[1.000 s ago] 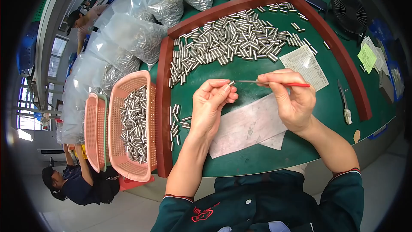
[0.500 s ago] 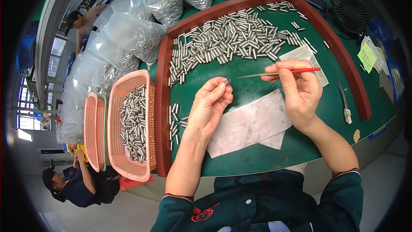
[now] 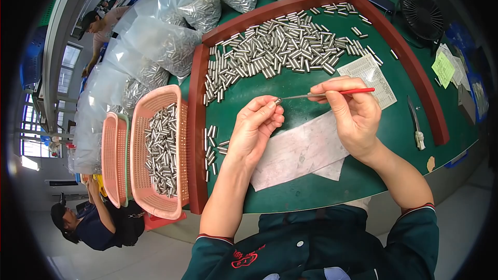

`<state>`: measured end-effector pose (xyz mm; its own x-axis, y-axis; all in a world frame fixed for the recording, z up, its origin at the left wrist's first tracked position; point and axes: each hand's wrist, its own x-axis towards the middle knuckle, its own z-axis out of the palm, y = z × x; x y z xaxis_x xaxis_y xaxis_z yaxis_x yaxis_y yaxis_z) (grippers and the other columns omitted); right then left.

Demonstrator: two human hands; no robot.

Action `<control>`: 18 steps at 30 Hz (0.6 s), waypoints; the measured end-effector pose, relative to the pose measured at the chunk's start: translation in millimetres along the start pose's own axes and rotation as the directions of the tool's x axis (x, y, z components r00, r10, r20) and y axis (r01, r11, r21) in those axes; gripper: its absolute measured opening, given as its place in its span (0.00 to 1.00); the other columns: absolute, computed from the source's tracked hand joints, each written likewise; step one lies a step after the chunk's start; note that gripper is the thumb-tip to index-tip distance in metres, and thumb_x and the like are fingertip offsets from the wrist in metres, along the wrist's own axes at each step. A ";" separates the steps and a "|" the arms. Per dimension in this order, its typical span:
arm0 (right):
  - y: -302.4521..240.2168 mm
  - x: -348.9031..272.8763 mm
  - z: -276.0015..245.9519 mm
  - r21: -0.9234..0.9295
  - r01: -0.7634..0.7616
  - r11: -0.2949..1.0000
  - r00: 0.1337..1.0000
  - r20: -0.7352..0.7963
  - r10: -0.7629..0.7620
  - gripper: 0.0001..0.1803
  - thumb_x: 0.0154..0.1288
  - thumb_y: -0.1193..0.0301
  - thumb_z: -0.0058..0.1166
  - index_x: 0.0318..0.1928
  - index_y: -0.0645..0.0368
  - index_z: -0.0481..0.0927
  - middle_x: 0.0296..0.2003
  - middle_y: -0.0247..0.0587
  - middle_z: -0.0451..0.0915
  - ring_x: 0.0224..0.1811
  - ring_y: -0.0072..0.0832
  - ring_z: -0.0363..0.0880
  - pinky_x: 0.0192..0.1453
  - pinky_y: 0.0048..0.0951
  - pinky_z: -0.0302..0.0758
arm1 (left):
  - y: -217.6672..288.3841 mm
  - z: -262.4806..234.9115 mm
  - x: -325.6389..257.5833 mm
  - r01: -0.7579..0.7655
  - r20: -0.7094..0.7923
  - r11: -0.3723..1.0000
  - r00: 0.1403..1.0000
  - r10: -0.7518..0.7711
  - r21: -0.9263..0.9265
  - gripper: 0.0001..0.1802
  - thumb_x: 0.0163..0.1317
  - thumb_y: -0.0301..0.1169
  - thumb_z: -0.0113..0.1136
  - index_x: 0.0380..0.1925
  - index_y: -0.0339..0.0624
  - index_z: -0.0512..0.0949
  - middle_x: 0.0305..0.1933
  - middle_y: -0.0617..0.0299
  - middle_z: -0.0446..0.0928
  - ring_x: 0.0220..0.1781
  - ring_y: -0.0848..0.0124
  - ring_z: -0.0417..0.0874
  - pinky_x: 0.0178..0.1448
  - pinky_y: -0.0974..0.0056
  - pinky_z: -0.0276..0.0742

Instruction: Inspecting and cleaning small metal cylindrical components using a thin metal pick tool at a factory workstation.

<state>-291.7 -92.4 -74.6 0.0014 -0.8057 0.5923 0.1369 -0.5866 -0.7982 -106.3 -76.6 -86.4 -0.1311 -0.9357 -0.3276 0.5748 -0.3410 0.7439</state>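
Left hand [image 3: 254, 127] pinches one metal pin [image 3: 277, 101]; right hand [image 3: 353, 114] grips red-handled pick [image 3: 332, 94]. Pink basket [image 3: 158, 202] part-filled; large pin pile [image 3: 280, 52] remains.

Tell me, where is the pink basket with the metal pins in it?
In the head view, the pink basket sits at the person's left, against the outer edge of the red-rimmed tray, with a second pink basket just beyond it.

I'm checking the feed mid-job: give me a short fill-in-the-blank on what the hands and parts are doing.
The right hand holds a thin tool with a ____ handle.
The left hand pinches a small metal ____ at the tool's tip.
The pink basket sits to the ____ of the green mat.

Missing: red; cylinder; left
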 end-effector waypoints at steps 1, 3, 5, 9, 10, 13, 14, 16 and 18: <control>0.0 0.2 0.6 -0.014 0.012 1.000 1.000 0.004 -0.012 0.04 0.58 0.83 0.50 0.35 0.67 0.74 0.29 0.44 0.78 0.31 0.28 0.81 0.34 0.23 0.78 | -0.5 -0.7 -0.1 -0.001 0.000 1.000 1.000 0.001 0.000 0.06 0.59 0.23 0.53 0.36 0.34 0.72 0.29 0.59 0.74 0.29 0.75 0.75 0.37 0.74 0.75; 0.7 1.7 -0.6 -0.098 0.100 0.990 0.994 0.052 -0.095 0.05 0.56 0.84 0.51 0.34 0.66 0.74 0.29 0.44 0.78 0.30 0.29 0.80 0.32 0.22 0.77 | -2.0 -2.7 -0.3 -0.042 -0.003 0.997 0.999 0.042 0.066 0.06 0.58 0.25 0.55 0.35 0.37 0.74 0.29 0.59 0.77 0.28 0.74 0.78 0.36 0.73 0.75; 0.9 2.4 -0.8 -0.214 0.248 0.945 0.967 0.113 -0.228 0.07 0.50 0.85 0.56 0.32 0.65 0.75 0.27 0.45 0.78 0.25 0.30 0.79 0.27 0.23 0.74 | -3.1 1.2 -0.9 -0.079 -0.007 0.989 0.997 0.081 0.123 0.06 0.58 0.24 0.55 0.35 0.36 0.73 0.30 0.58 0.77 0.28 0.74 0.78 0.36 0.73 0.75; -1.9 1.0 -1.2 -0.273 0.326 0.905 0.943 0.155 -0.294 0.09 0.47 0.82 0.61 0.30 0.64 0.75 0.24 0.43 0.78 0.22 0.31 0.78 0.22 0.23 0.73 | -5.9 7.8 -1.9 -0.170 -0.002 0.950 0.984 0.177 0.263 0.06 0.58 0.23 0.55 0.36 0.34 0.73 0.30 0.57 0.77 0.29 0.74 0.79 0.35 0.73 0.75; -2.4 1.3 -1.2 -0.271 0.327 0.905 0.943 0.154 -0.294 0.09 0.47 0.82 0.61 0.30 0.64 0.75 0.24 0.43 0.78 0.22 0.31 0.78 0.22 0.23 0.73 | -5.9 9.3 -3.0 -0.171 -0.003 0.949 0.984 0.178 0.264 0.06 0.58 0.23 0.55 0.36 0.34 0.73 0.30 0.57 0.77 0.29 0.74 0.79 0.35 0.73 0.75; -2.9 1.6 -2.8 -0.263 0.296 0.918 0.955 0.111 -0.276 0.09 0.46 0.81 0.62 0.29 0.64 0.75 0.24 0.44 0.78 0.22 0.31 0.78 0.22 0.23 0.73 | -5.8 12.9 -5.1 -0.199 0.003 0.927 0.978 0.208 0.317 0.06 0.58 0.23 0.55 0.36 0.34 0.73 0.29 0.57 0.77 0.28 0.75 0.79 0.34 0.74 0.75; -3.0 1.3 -3.7 -0.270 0.312 0.911 0.950 0.122 -0.289 0.09 0.45 0.81 0.62 0.28 0.65 0.75 0.24 0.43 0.78 0.22 0.31 0.79 0.22 0.24 0.73 | -5.9 13.6 -5.0 -0.210 -0.007 0.919 0.974 0.225 0.334 0.06 0.58 0.23 0.55 0.36 0.33 0.74 0.29 0.57 0.77 0.28 0.75 0.79 0.34 0.73 0.75; -3.0 0.6 -3.4 -0.291 0.398 0.870 0.916 0.181 -0.358 0.10 0.43 0.80 0.63 0.29 0.65 0.75 0.23 0.42 0.78 0.23 0.31 0.79 0.22 0.25 0.74 | -6.0 13.9 -5.2 -0.222 -0.017 0.909 0.970 0.244 0.351 0.06 0.58 0.23 0.55 0.36 0.33 0.74 0.29 0.57 0.77 0.28 0.75 0.79 0.34 0.73 0.75; -7.4 -0.5 -4.6 -0.287 0.506 0.813 0.850 0.326 -0.414 0.11 0.48 0.81 0.60 0.34 0.67 0.74 0.27 0.47 0.80 0.27 0.35 0.81 0.27 0.25 0.76 | -5.7 13.7 -5.7 -0.275 -0.037 0.870 0.948 0.317 0.409 0.05 0.59 0.23 0.54 0.35 0.33 0.74 0.28 0.57 0.77 0.27 0.75 0.78 0.34 0.74 0.74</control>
<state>-297.3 -88.0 -69.4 0.2671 -0.4150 0.8697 -0.1725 -0.9085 -0.3806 -119.9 -70.5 -80.8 0.0880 -0.9915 -0.0961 0.2055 -0.0763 0.9757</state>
